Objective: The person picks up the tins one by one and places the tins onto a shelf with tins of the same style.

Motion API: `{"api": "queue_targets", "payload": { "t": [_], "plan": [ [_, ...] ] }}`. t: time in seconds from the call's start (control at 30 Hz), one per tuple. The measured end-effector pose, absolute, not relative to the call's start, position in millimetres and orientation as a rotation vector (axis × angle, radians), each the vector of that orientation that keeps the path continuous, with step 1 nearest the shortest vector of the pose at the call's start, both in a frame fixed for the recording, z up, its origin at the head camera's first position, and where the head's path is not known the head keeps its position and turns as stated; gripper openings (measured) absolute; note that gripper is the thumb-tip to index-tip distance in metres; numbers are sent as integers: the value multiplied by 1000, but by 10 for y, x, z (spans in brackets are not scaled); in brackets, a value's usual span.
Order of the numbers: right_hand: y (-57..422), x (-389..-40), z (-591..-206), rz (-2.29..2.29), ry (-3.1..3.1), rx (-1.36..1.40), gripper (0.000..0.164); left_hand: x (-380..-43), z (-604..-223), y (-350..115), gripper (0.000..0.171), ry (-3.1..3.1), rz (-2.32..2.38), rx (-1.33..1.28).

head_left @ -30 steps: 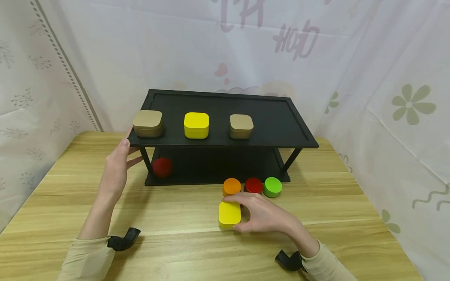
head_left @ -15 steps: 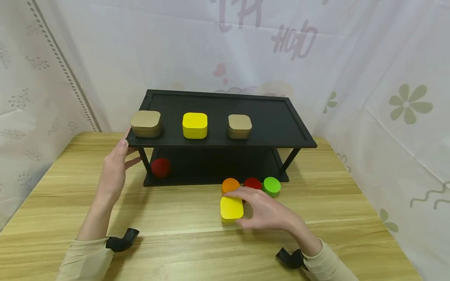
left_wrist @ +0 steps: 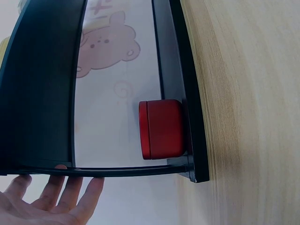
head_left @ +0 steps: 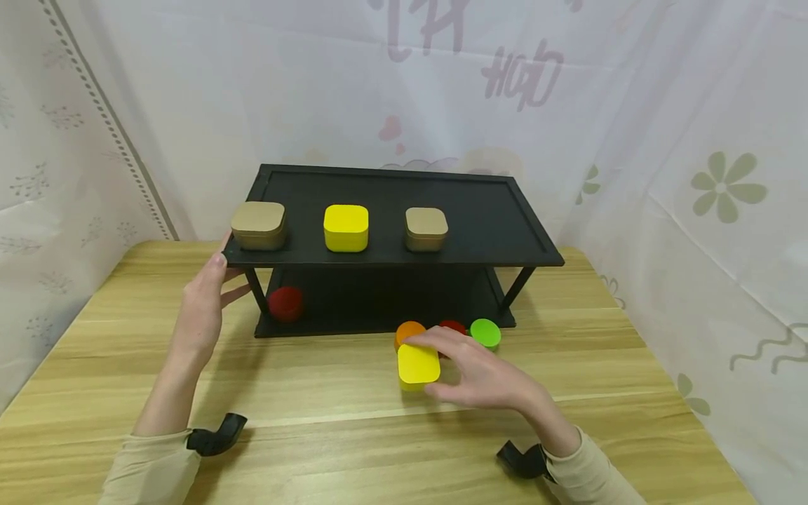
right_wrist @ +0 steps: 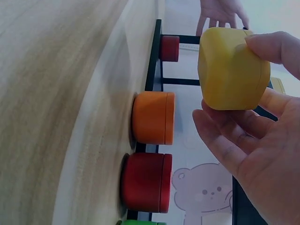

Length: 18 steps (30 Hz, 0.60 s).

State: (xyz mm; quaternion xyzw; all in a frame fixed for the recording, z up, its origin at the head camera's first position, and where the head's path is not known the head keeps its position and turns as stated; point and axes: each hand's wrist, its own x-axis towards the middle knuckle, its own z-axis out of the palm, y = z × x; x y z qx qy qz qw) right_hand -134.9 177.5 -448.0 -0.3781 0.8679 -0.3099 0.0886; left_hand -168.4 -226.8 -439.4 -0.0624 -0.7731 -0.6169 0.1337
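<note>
My right hand [head_left: 482,372] pinches a yellow rounded-square tin [right_wrist: 229,70] between thumb and fingers, lifted off the table in the right wrist view. Just beyond it stand round tins: orange [right_wrist: 152,117], red [right_wrist: 145,183] and green [head_left: 485,333]. At the left end of a black two-tier rack [head_left: 391,245], my left hand [head_left: 205,301] touches the side with fairly straight fingers. On the rack's upper tier sit a large tan tin [head_left: 259,226], another yellow tin [head_left: 346,229] and a smaller tan tin [head_left: 426,229]. One red round tin [left_wrist: 164,129] rests on the lower tier.
The rack stands on a wooden table [head_left: 315,449], with its slim legs at the front corners. Printed white cloth [head_left: 303,84] hangs behind and at both sides. Each wrist wears a black mount [head_left: 217,435].
My right hand has raised the yellow tin and moved it forward toward the rack, covering more of the red round tin. The left hand stays at the rack's side. The head view shifts slightly.
</note>
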Motion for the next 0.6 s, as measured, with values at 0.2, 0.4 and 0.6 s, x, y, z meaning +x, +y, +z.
{"api": "queue_targets", "payload": {
  "t": [0.2,0.4,0.6],
  "plan": [
    [1811,-1362,-4447,-1007,2595,-1113,62,-1680,-4406,-2268,49,-2151,-1885,-190],
    [1858,-1382,-4401,-1076,2595,-1082,61,-1680,-4407,-2271,50,-2168,-1866,-193],
    [1942,-1412,-4360,-1134,2628,-1137,60,-1691,-4412,-2275,50,-2192,-1855,-185]
  ]
}}
